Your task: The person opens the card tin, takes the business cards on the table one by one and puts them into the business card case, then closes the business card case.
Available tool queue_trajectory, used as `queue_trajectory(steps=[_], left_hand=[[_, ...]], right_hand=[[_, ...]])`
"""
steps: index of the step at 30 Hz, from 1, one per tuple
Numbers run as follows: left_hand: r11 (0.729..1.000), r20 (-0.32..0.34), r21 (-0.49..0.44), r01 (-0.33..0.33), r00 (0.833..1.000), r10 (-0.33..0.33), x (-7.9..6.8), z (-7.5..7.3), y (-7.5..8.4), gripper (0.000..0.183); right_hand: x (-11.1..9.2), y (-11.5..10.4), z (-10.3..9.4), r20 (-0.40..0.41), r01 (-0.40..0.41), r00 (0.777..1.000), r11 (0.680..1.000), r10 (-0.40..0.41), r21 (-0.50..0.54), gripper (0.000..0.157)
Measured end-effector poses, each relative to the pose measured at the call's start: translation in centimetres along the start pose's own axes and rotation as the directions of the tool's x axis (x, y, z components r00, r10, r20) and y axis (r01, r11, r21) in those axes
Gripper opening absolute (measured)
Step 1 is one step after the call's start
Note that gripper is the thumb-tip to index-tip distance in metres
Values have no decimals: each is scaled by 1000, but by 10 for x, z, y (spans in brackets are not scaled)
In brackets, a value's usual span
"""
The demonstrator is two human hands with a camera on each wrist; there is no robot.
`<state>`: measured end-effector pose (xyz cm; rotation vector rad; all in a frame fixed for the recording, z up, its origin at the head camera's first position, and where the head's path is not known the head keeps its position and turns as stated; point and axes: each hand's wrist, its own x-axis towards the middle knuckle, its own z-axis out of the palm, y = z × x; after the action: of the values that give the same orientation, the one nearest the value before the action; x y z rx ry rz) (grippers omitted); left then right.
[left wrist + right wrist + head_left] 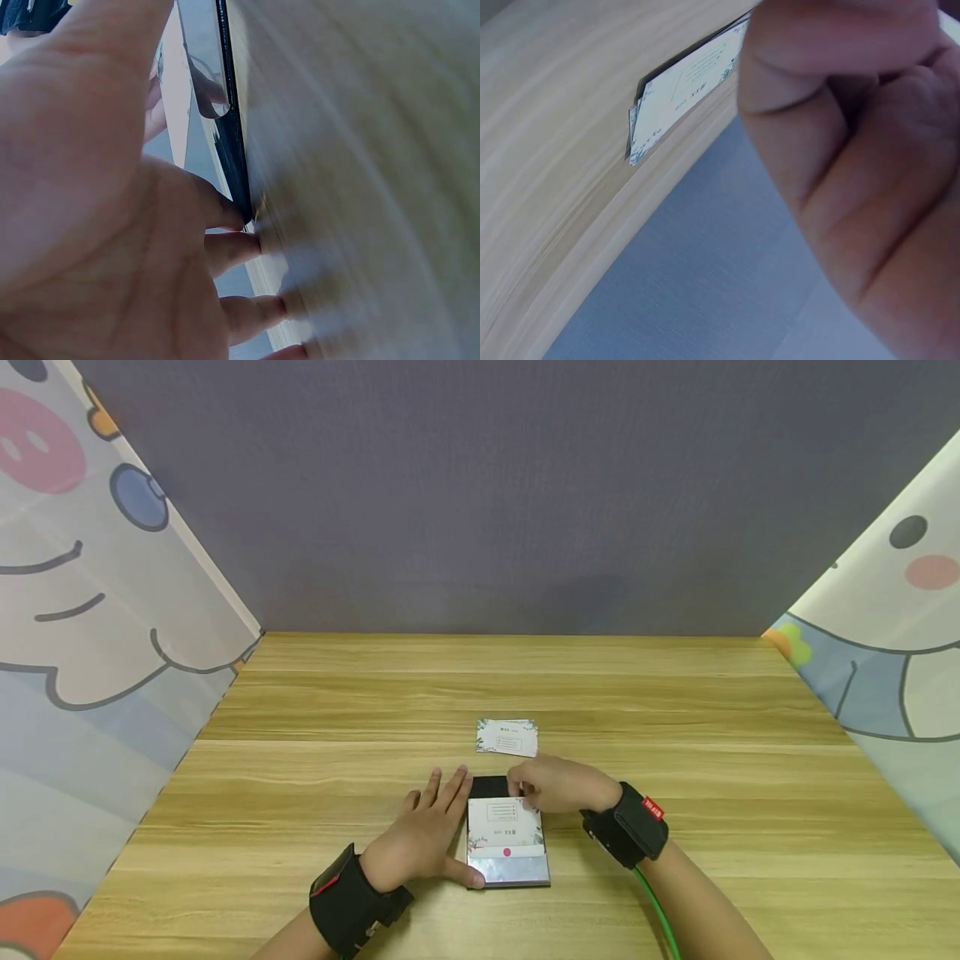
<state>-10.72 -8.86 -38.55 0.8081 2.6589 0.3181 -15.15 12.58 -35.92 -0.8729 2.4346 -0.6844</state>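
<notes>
A flat black card holder [489, 787] with a shiny clear pocket [510, 872] at its near end lies on the table. Over it is a white business card [497, 823] with a leafy print, its near edge by the pocket. My left hand [422, 842] lies spread along the holder's left side, thumb on the near left corner. With curled fingers, my right hand [564, 783] pinches the card's far right corner. From the left wrist, the card [177, 97] stands at a slant to the holder's black edge [238, 161]. The right fingertips are hidden in the right wrist view.
Just beyond the holder, a small loose stack of similar cards [507, 737] lies on the wooden table [337, 710]. A grey panel [480, 510] rises at the table's back, with cartoon-printed sheets at both sides. A green cable [660, 914] trails from the right wrist strap.
</notes>
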Motion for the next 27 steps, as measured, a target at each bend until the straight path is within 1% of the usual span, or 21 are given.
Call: queue_trajectory(steps=[4, 10, 15, 19, 27], left_hand=[[1000, 8, -7, 6, 1000, -6, 0, 0, 1, 124], [1000, 18, 1, 10, 1000, -10, 1, 0, 0, 123], [1000, 22, 16, 8, 1000, -9, 2, 1, -1, 123], [1000, 22, 16, 5, 1000, -6, 1, 0, -1, 123], [1000, 35, 17, 13, 999, -14, 2, 1, -1, 123]], right_hand=[[1, 0, 2, 18, -5, 1000, 1000, 5, -14, 12], [2, -1, 4, 68, 40, 997, 998, -37, -39, 7], [1, -3, 4, 95, 55, 994, 996, -48, -67, 3], [1, -4, 5, 116, 66, 992, 994, -57, -82, 6], [1, -4, 5, 147, 119, 983, 989, -106, -84, 8]])
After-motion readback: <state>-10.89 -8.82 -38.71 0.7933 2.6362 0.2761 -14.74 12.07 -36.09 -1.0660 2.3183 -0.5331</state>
